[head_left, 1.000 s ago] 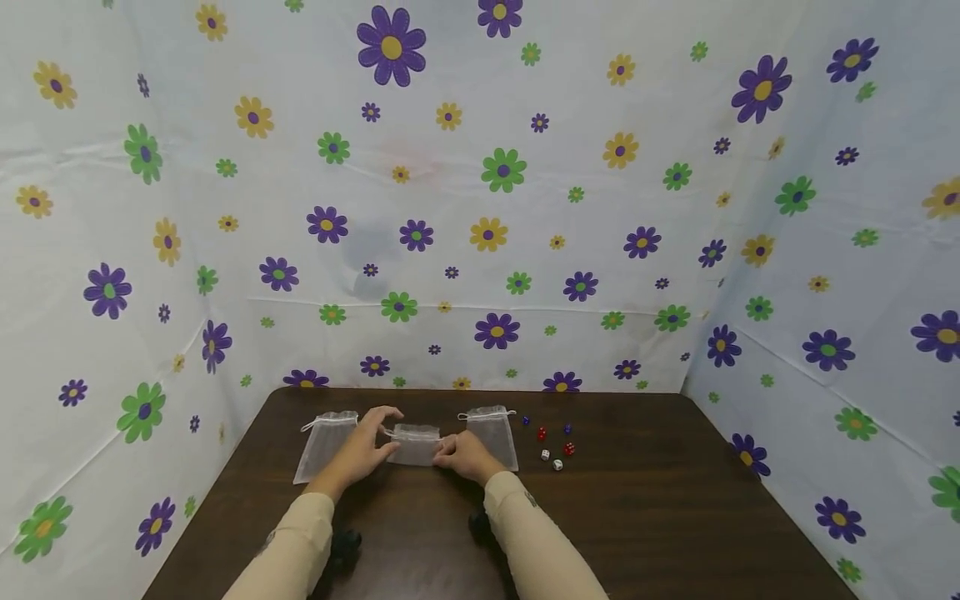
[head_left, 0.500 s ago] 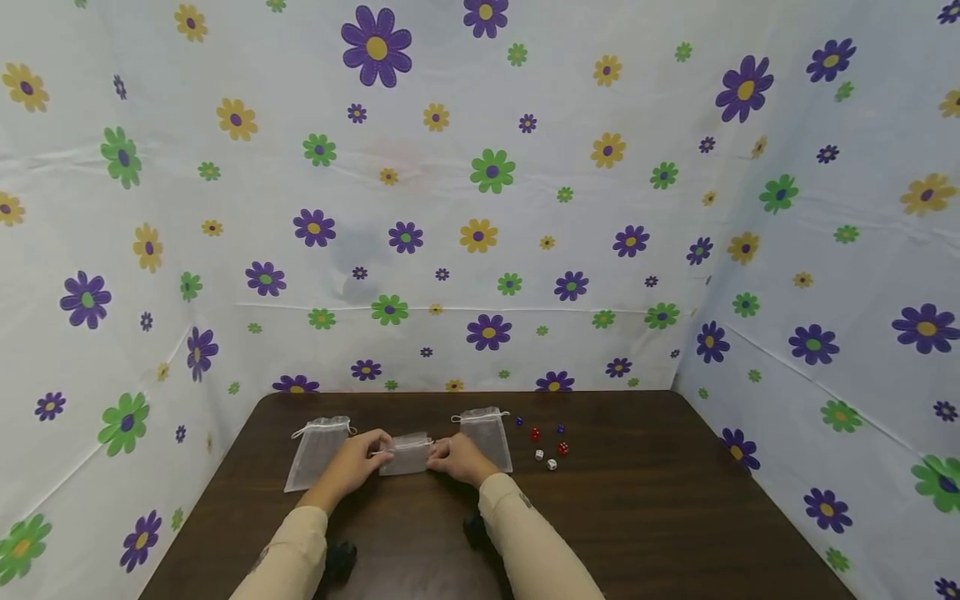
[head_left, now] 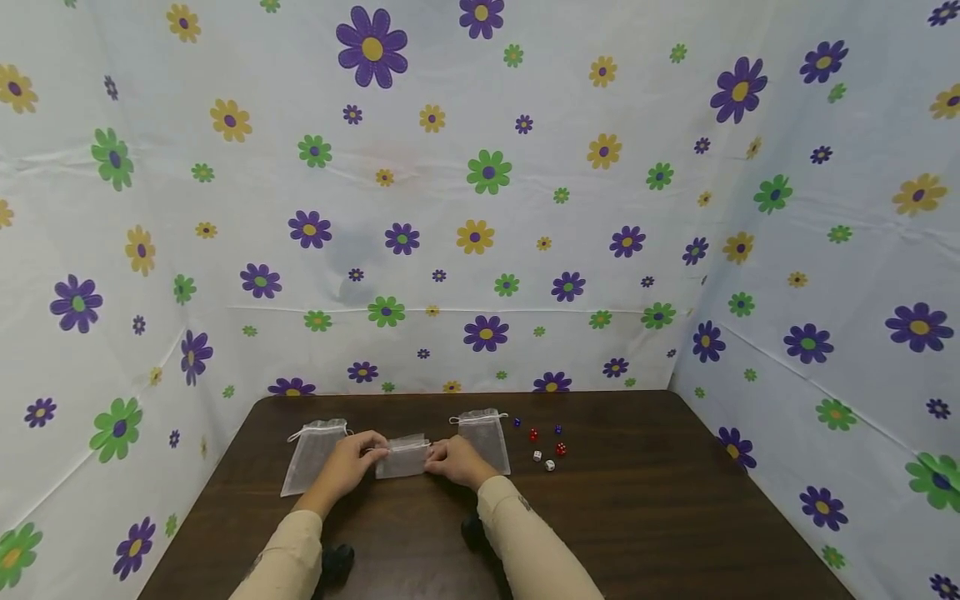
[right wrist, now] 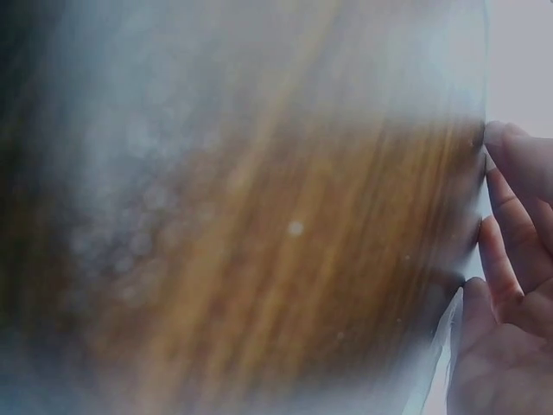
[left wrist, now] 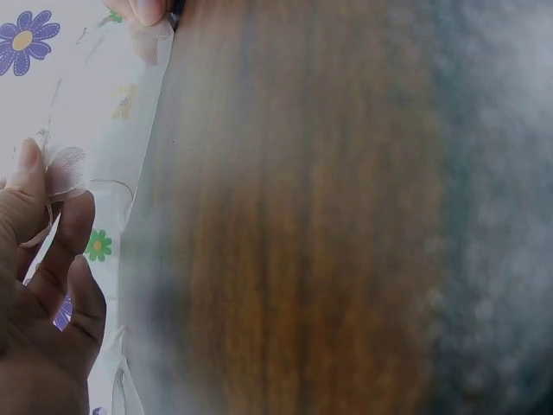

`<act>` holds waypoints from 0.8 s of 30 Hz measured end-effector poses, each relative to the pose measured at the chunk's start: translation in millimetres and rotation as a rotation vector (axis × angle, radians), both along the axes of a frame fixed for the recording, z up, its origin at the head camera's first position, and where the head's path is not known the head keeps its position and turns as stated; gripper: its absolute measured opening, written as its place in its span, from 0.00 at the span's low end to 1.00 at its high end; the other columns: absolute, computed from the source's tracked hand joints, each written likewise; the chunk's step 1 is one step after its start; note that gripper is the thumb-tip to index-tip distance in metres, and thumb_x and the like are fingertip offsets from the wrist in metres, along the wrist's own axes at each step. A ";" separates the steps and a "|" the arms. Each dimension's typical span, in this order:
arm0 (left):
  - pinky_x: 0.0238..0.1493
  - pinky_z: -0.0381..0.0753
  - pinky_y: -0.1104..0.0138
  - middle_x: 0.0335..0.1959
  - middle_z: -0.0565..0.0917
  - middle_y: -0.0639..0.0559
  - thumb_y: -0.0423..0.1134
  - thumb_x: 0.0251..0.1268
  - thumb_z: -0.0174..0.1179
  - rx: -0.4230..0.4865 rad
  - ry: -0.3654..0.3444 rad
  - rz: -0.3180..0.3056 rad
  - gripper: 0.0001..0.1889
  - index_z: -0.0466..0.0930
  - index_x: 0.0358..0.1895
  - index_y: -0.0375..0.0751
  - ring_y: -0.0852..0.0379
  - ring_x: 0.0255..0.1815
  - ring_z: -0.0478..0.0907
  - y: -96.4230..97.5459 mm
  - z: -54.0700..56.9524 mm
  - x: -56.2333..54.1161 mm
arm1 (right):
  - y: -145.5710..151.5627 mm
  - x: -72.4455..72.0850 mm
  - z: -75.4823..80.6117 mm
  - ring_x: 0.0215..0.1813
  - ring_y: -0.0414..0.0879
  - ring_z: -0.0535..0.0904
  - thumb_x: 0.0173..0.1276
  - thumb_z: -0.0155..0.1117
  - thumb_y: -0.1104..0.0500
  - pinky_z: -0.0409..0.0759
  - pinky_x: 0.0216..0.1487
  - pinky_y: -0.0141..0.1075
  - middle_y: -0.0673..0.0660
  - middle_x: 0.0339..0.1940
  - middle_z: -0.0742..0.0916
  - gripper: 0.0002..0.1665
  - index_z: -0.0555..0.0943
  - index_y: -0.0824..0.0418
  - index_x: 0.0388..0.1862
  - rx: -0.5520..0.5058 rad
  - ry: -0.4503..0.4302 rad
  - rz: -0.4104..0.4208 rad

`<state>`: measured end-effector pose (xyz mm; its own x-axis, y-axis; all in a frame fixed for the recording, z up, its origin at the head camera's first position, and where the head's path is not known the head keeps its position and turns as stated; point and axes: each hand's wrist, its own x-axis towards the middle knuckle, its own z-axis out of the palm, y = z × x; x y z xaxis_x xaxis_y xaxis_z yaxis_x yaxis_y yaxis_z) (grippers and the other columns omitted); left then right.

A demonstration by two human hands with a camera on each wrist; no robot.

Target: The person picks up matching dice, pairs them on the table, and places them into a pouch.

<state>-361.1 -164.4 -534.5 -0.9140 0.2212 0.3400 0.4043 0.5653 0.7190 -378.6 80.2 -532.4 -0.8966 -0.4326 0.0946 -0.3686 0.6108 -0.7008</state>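
A small sheer white drawstring pouch (head_left: 402,460) is stretched between both hands near the table's middle. My left hand (head_left: 349,463) pinches its left side between thumb and finger; the left wrist view shows the thin mesh (left wrist: 121,112) and a loose cord there. At the pouch's right side, my right hand (head_left: 459,462) pinches the mesh with bent fingers. In the right wrist view the pinch itself is hard to make out. A second sheer pouch (head_left: 309,457) lies flat beside my left hand, and a third pouch (head_left: 486,437) lies just beyond my right hand.
Right of the pouches, several small dice lie scattered: blue (head_left: 558,429), red (head_left: 561,449) and white (head_left: 550,466). The dark wooden table (head_left: 637,500) meets a flower-printed cloth (head_left: 600,350) at the back and sides.
My left hand has closed its fingers on the middle pouch's left side. The pouch has come slightly toward me, while my right hand keeps its pinch. The head view has turned slightly right.
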 end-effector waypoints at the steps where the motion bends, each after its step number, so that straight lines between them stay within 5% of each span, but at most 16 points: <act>1: 0.42 0.79 0.63 0.33 0.85 0.59 0.39 0.70 0.65 0.000 -0.002 0.001 0.05 0.84 0.37 0.43 0.61 0.35 0.79 -0.5 -0.1 0.2 | -0.6 0.5 0.3 0.63 0.55 0.81 0.65 0.74 0.64 0.77 0.63 0.39 0.58 0.50 0.90 0.05 0.91 0.66 0.34 0.000 -0.002 -0.001; 12: 0.41 0.79 0.63 0.34 0.86 0.58 0.36 0.69 0.65 0.003 0.011 0.011 0.03 0.85 0.35 0.44 0.60 0.35 0.79 -1.0 2.3 2.8 | 1.9 -3.8 2.3 0.64 0.55 0.80 0.65 0.73 0.64 0.74 0.66 0.40 0.56 0.49 0.90 0.04 0.91 0.65 0.36 0.002 -0.021 0.056; 18: 0.42 0.79 0.62 0.34 0.86 0.57 0.36 0.68 0.66 -0.005 0.000 0.008 0.02 0.85 0.36 0.45 0.59 0.36 0.79 -0.9 0.8 3.6 | 11.3 -6.5 1.2 0.68 0.55 0.77 0.66 0.72 0.65 0.72 0.68 0.42 0.59 0.57 0.87 0.11 0.89 0.64 0.47 0.032 -0.051 0.121; 24: 0.44 0.79 0.60 0.34 0.86 0.59 0.38 0.68 0.67 -0.024 0.011 -0.009 0.03 0.85 0.36 0.45 0.59 0.38 0.80 -2.3 -1.2 3.3 | 26.6 -6.7 6.6 0.56 0.54 0.82 0.69 0.68 0.66 0.80 0.57 0.46 0.56 0.55 0.88 0.13 0.89 0.58 0.51 -0.036 -0.074 0.064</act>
<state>-357.8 -166.7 -535.7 -0.9081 0.2371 0.3451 0.4174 0.5786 0.7008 -385.3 106.7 -525.8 -0.8723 -0.4867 0.0460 -0.3528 0.5615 -0.7485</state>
